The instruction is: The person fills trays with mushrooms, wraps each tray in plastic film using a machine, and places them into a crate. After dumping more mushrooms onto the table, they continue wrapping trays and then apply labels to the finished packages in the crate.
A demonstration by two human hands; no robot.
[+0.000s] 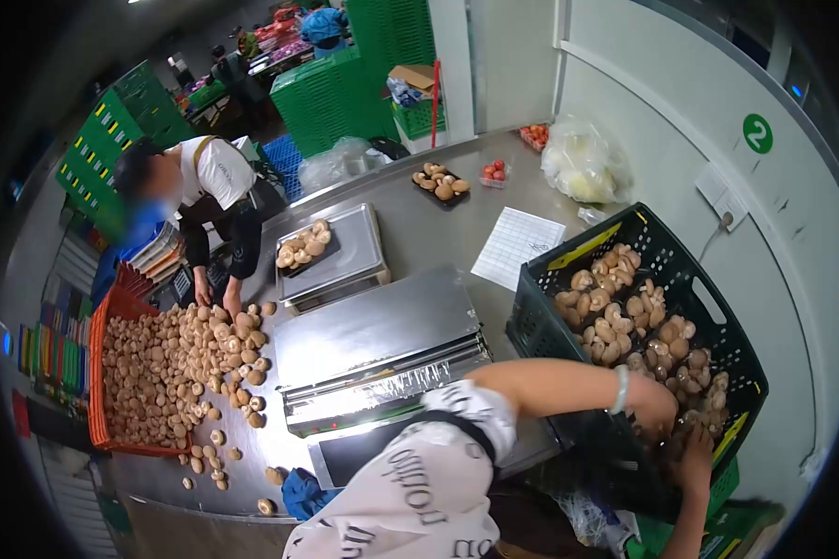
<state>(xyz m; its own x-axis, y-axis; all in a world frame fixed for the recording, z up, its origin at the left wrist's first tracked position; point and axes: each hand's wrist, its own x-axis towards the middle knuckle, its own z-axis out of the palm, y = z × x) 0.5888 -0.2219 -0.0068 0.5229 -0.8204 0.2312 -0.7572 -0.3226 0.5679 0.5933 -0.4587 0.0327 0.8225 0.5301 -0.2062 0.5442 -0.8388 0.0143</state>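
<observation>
My left hand [654, 410], with a pale band at the wrist, reaches down into a dark green crate [550, 279]. Its fingers are curled down, mostly hidden, against a film-wrapped pack of mushrooms [682, 438] near the crate's close end. From the other side my right hand [694, 458] grips the same pack, fingers bent over its edge. Several more wrapped packs of brown mushrooms [611, 326] fill the crate, their film glinting.
A film-wrapping machine [373, 349] stands mid-table, near a scale [368, 242] bearing a mushroom tray [303, 247]. Across the table a co-worker [219, 186] handles loose mushrooms [228, 335] spilling from an orange crate [98, 373]. A paper sheet [517, 247] lies beside the green crate.
</observation>
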